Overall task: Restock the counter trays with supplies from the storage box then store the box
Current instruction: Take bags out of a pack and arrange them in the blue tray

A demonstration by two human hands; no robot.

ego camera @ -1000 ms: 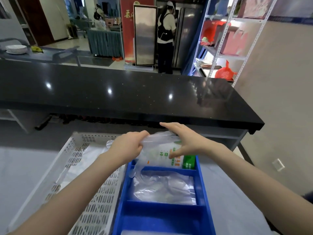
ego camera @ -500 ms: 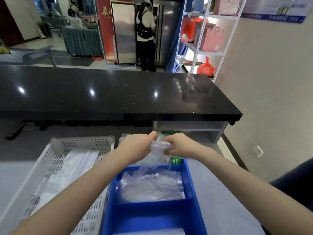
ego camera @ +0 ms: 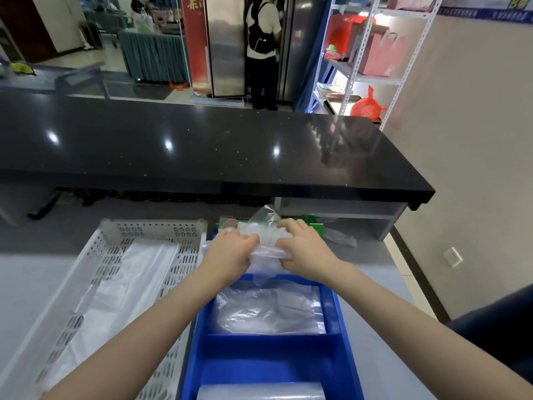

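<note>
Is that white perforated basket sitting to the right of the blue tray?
No, the white basket sits to the left of the blue tray, side by side.

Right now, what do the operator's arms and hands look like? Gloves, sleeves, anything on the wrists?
The left hand and right hand are both bare: no gloves, and no rings on the parts that show. The left forearm and right forearm are uncovered to the frame edge, so no sleeve is in view. Neither wrist has a watch, band or marking. Nails are too blurred to judge.
</note>
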